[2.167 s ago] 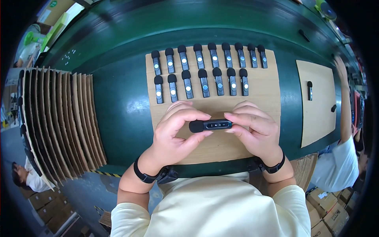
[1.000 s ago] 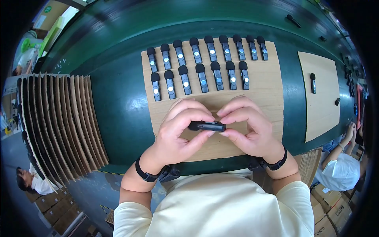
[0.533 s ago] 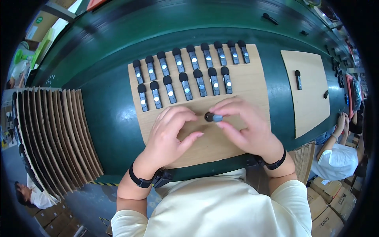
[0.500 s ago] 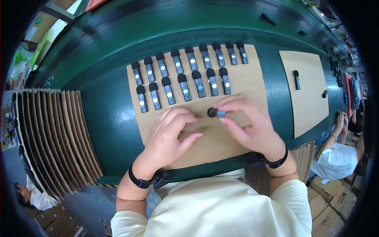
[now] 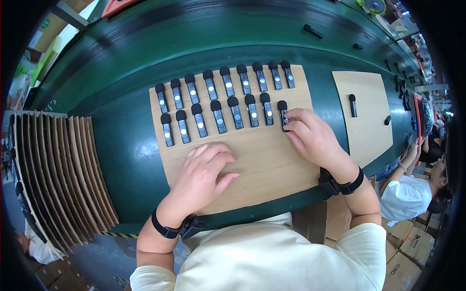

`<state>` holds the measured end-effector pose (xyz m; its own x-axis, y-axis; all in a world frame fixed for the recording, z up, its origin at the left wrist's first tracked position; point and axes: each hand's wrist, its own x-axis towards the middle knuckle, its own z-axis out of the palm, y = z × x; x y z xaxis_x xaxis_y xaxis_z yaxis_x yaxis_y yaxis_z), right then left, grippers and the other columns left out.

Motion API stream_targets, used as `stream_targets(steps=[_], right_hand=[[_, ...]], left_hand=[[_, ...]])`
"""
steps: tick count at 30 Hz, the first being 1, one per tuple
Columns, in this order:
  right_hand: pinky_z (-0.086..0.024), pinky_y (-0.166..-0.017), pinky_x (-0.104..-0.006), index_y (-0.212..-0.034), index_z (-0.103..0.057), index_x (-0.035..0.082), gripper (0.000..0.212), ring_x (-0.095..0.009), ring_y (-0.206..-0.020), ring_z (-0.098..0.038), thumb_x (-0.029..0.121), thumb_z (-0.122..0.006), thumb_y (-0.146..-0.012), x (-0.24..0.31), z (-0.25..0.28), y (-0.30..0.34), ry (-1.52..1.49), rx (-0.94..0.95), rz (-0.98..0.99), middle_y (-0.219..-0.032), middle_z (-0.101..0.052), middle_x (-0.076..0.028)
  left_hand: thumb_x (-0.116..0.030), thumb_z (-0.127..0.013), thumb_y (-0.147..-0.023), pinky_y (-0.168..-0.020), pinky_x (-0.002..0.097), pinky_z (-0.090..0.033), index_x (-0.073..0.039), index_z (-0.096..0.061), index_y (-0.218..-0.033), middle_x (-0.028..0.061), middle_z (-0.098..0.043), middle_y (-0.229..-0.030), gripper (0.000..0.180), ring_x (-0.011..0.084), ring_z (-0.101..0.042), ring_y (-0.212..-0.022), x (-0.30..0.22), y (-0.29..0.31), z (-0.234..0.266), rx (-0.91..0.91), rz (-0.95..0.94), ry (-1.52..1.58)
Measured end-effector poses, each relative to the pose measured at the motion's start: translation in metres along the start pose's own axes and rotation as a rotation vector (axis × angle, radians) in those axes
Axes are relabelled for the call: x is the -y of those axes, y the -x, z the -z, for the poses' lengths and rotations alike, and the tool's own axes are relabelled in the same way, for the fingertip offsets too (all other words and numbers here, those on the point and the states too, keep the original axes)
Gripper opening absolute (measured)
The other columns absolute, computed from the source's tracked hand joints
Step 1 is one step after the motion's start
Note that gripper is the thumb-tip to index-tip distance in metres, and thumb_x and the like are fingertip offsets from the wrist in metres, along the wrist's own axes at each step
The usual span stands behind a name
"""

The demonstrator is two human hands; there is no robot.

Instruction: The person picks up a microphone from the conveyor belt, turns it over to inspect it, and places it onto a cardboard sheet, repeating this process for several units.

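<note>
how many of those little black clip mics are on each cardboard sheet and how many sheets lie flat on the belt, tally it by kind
Clip mics on the big cardboard sheet, back row: 9
Clip mics on it, front row, counting the one under the right hand: 8
Clip mics on the small sheet: 1, plus a small dark piece
Flat cardboard sheets: 2
Total: 18 mics, 2 sheets

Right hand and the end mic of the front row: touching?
Touching. Head view: right hand fingertips overlap the last mic, no gap visible.

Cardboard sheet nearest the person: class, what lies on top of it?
On the cardboard sheet: two rows of black clip microphones, the left hand and the right hand, which partly covers the end microphone.
</note>
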<state>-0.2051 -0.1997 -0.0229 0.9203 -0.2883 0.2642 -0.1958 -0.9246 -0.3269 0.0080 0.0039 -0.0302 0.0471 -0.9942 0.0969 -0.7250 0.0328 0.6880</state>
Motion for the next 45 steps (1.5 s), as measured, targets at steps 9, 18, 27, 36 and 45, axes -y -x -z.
stream_targets(steps=[9,18,27,36,45], right_hand=[[-0.053,-0.077,-0.0365,-0.092,-0.061,0.004,0.019,-0.031,-0.095,-0.062,-0.002,-0.069,-0.075,-0.011,0.001,-0.016,0.035,0.001,-0.004,-0.109,-0.06,-0.012],[-0.049,-0.084,-0.0292,-0.105,-0.06,0.003,0.023,-0.022,-0.098,-0.06,0.003,-0.068,-0.083,-0.113,0.024,-0.054,-0.118,-0.147,-0.231,-0.111,-0.057,-0.01],[-0.05,-0.085,-0.0314,-0.118,-0.063,0.006,0.033,-0.024,-0.095,-0.062,0.019,-0.067,-0.089,-0.231,0.011,-0.113,0.254,-0.183,-0.459,-0.11,-0.061,-0.013],[-0.048,-0.08,-0.0228,-0.118,-0.065,0.002,0.027,-0.009,-0.087,-0.06,0.013,-0.063,-0.093,-0.154,0.023,-0.106,-0.431,-0.171,-0.464,-0.096,-0.068,-0.001],[-0.047,-0.072,-0.0272,-0.106,-0.063,-0.002,0.028,-0.015,-0.081,-0.059,0.0,-0.073,-0.081,0.056,0.013,-0.031,-0.893,-0.038,-0.179,-0.096,-0.062,-0.008]], left_hand=[[-0.013,-0.078,-0.074,-0.09,0.0393,-0.045,-0.006,-0.064,-0.096,0.0077,-0.062,-0.106,0.027,0.0294,-0.057,-0.1,-0.001,0.0,-0.001,-0.002,0.012,0.017],[-0.015,-0.077,-0.075,-0.088,0.04,-0.044,-0.007,-0.063,-0.097,0.0071,-0.06,-0.106,0.026,0.0282,-0.057,-0.1,0.001,0.0,-0.001,0.0,0.002,0.001],[-0.015,-0.076,-0.075,-0.087,0.0395,-0.044,-0.006,-0.063,-0.098,0.0075,-0.06,-0.106,0.027,0.0283,-0.057,-0.1,0.003,0.0,-0.001,0.001,0.001,0.004],[-0.015,-0.076,-0.076,-0.086,0.0396,-0.046,-0.006,-0.063,-0.098,0.0083,-0.061,-0.105,0.027,0.0292,-0.058,-0.098,0.003,0.002,0.0,-0.033,-0.01,0.017],[-0.011,-0.078,-0.078,-0.086,0.035,-0.051,-0.003,-0.064,-0.111,0.0118,-0.067,-0.104,0.037,0.0256,-0.065,-0.096,-0.005,0.008,0.012,-0.304,0.015,0.535]])
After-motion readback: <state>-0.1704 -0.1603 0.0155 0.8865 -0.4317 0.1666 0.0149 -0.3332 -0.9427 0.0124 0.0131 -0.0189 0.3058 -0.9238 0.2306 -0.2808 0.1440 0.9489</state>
